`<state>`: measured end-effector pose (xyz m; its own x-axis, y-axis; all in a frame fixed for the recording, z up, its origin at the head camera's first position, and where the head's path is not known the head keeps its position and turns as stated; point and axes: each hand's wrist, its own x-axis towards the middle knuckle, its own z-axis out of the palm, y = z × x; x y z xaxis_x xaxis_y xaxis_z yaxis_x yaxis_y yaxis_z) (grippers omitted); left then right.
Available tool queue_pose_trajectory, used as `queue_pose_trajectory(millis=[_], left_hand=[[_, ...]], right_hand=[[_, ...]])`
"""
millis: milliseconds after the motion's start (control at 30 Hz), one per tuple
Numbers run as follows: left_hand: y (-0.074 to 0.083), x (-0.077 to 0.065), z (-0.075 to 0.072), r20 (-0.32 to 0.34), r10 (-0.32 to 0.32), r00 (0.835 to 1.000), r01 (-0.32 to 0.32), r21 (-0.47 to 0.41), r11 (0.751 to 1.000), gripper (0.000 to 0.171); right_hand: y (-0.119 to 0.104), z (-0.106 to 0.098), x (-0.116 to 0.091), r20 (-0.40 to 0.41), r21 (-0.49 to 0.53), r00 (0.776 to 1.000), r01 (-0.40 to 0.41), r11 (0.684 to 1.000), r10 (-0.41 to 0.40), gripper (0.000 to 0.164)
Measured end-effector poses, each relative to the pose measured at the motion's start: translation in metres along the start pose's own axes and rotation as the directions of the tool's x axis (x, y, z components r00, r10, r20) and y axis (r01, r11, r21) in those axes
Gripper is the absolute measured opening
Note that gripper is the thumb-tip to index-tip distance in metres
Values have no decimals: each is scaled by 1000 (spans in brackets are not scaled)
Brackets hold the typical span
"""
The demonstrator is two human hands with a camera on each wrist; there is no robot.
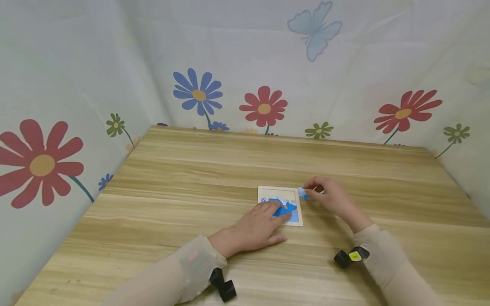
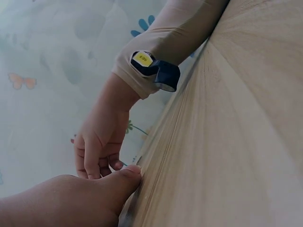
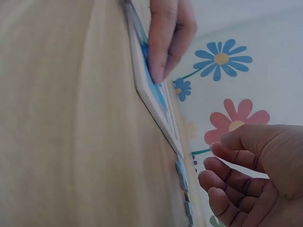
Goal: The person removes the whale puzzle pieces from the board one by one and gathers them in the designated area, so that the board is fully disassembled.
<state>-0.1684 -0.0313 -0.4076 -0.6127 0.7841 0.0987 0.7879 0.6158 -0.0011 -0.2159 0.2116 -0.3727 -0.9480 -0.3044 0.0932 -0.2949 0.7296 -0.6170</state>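
The puzzle tray (image 1: 300, 216) is found flat on the wooden tabletop (image 1: 183, 170), in front of the person and between the two hands. Picture pieces (image 1: 292, 207) with a blue, tail-like shape are seated in its near part; the far part of the recess is bare. A loose puzzle piece (image 1: 302, 193) lies just beside the tray's right rim, at the far corner. In the right wrist view, notched blue edges are seen in line on the tabletop past the tray; how many pieces are there cannot be told.

The left hand (image 1: 254, 225) is laid over the tray, fingers extended onto the picture, thumb spread toward the near side. The right hand (image 1: 331, 196) is held over the loose piece with fingers loosely curled and thumb near the index finger. Nothing is seen pinched between them; whether the piece is touched cannot be told.

In this inspection's judgement, the tray is best kept steady by light, flat pressure, so that seated pieces are not shifted. The loose piece is best taken by its outer edges, with the tabs kept free and the printed face up. If it is pressed against the rim, jamming may be caused.
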Motion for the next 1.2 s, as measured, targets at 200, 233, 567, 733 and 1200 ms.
queue_pose_trajectory(millis=[200,233,567,733,1200], left_hand=[[0,1,-2,-3,2,1000,-2,20,1000,60],[0,1,-2,-4,4,1000,-4,20,1000,60],[1,2,-2,-6,2,1000,-2,13,1000,59],[1,2,-1,-8,7,1000,-7,18,1000,59],[0,2,0,-23,18,1000,-17,38,999,58]], right_hand=[[-5,12,0,34,7,998,60,998,-61,14],[-6,13,-1,37,7,997,65,998,-66,14],[-11,25,-1,69,-20,993,101,995,-99,12],[-12,30,-1,59,-62,993,101,993,-97,11],[-18,37,0,50,-72,994,100,992,-97,9]])
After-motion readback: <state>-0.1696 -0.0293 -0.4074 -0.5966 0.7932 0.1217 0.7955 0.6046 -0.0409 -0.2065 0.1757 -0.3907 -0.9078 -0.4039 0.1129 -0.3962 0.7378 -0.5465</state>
